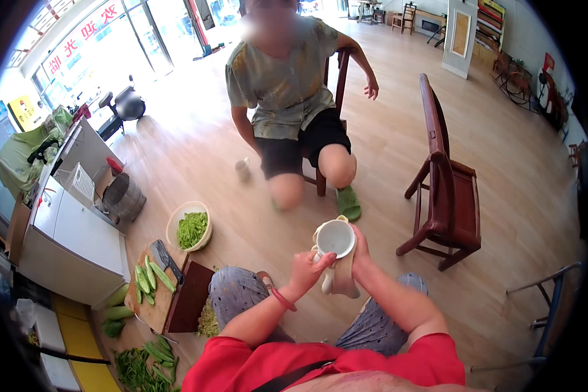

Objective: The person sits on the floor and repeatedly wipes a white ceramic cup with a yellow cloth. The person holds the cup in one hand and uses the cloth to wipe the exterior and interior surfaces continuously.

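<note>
I hold a white mug [335, 239] in front of me, its open mouth facing up toward me. My left hand [304, 268] is closed at its near left side, thumb over the rim. On the other side my right hand [362, 249] wraps round it, with its fingers mostly hidden. Against the mug's lower side hangs a beige piece [345, 279] with a pale curved part; I cannot tell whether it is a second cup or a cloth. Cream-coloured raised trim shows along the mug's far edge.
A person [281, 85] sits facing me, near a small cup [242, 170] on the floor. To the right stands a wooden chair [447, 189]. At left are a bowl of shredded greens [191, 230], a cutting board [151, 307] with cucumbers, and a cleaver [166, 260].
</note>
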The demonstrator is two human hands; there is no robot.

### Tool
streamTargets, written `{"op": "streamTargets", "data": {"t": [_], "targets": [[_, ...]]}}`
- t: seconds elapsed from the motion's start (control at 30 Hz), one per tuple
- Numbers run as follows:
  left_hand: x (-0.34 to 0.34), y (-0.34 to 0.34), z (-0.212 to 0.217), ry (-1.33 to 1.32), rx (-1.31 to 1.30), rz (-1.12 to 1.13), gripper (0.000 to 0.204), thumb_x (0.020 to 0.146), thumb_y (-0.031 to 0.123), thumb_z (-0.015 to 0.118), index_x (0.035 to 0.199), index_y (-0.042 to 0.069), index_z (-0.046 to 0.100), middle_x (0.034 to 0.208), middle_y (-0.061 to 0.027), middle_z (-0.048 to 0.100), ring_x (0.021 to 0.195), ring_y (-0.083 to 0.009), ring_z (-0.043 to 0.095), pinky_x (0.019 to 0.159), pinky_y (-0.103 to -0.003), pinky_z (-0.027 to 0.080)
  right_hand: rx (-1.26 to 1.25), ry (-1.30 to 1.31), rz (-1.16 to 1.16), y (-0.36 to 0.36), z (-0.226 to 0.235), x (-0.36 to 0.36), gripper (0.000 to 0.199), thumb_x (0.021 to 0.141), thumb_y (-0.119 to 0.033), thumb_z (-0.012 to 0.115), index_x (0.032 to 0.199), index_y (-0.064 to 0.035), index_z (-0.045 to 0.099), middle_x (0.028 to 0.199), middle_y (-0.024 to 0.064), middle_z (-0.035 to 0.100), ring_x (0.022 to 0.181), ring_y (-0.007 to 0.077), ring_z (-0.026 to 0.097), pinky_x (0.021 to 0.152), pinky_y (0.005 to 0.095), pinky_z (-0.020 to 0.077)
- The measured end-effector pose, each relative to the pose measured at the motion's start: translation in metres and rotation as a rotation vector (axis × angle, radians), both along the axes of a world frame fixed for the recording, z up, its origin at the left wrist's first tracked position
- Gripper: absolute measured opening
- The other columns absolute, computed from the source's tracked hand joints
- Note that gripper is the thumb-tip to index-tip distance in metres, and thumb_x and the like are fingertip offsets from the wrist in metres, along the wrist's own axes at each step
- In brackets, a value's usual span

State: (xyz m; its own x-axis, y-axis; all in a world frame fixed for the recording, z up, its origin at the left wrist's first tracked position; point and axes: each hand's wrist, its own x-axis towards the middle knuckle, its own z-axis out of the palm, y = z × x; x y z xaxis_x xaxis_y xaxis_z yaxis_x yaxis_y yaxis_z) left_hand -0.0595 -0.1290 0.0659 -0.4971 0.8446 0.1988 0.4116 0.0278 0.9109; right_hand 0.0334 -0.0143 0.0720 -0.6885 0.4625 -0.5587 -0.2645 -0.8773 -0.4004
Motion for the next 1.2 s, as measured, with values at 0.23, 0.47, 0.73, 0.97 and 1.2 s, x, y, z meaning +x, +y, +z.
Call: {"op": "streamTargets", "data": {"t": [0.23,0.47,0.73,0.97,1.2], "targets": [[-0.004,0.003,-0.002,-0.024,-0.046,0.026,0.04,0.079,0.039,0.068,0.064,0.002,0.066,0.051,-0.0101,0.058,0.044,-0.0099,0.053,0.044,-0.029,0.04,-0.05,0.048,-0.112,0.003,-0.021,0.0,0.034,0.089,-0.037,0.039,0.097,-0.0109,0.06,0.094,0.0053,0.063,0.086,0.0235,0.06,0.077,0.039,0.051],[-0.004,0.002,-0.002,-0.149,-0.019,0.016,0.048,0.078,0.045,0.068,0.062,0.0,0.065,0.048,-0.0148,0.053,0.041,-0.0146,0.051,0.042,-0.032,0.039,0.023,0.041,-0.099,0.008,-0.025,0.002,0.032,0.09,-0.035,0.041,0.099,-0.0105,0.06,0.094,0.005,0.064,0.087,0.0215,0.06,0.078,0.038,0.0507],[-0.006,0.0,0.029,0.175,-0.222,-0.016,0.035,0.078,0.033,0.07,0.072,-0.001,0.068,0.049,-0.0021,0.055,0.049,-0.0042,0.045,0.044,-0.028,0.038,0.167,-0.038,-0.348,0.015,0.013,0.018,0.029,0.088,-0.027,0.051,0.102,-0.0026,0.058,0.1,0.0074,0.062,0.09,0.0189,0.059,0.079,0.0342,0.0493],[-0.005,-0.02,0.029,0.036,-0.522,-0.236,0.038,0.07,0.039,0.076,0.083,0.004,0.07,0.062,-0.0086,0.062,0.058,-0.0138,0.059,0.055,-0.031,0.046,1.121,0.016,-0.019,-0.017,0.038,0.038,0.031,0.089,-0.022,0.049,0.107,0.001,0.059,0.109,0.0102,0.06,0.098,0.0205,0.057,0.09,0.0327,0.0424],[-0.004,-0.027,0.037,-0.583,-0.221,-0.425,0.031,0.067,0.008,0.075,0.096,0.003,0.065,0.091,-0.0006,0.064,0.081,-0.0102,0.059,0.072,-0.026,0.048,1.791,-0.028,0.469,-0.022,0.03,0.049,0.034,0.083,-0.018,0.055,0.113,-0.0014,0.059,0.118,0.0131,0.057,0.106,0.0291,0.052,0.096,0.0371,0.0377]]}}
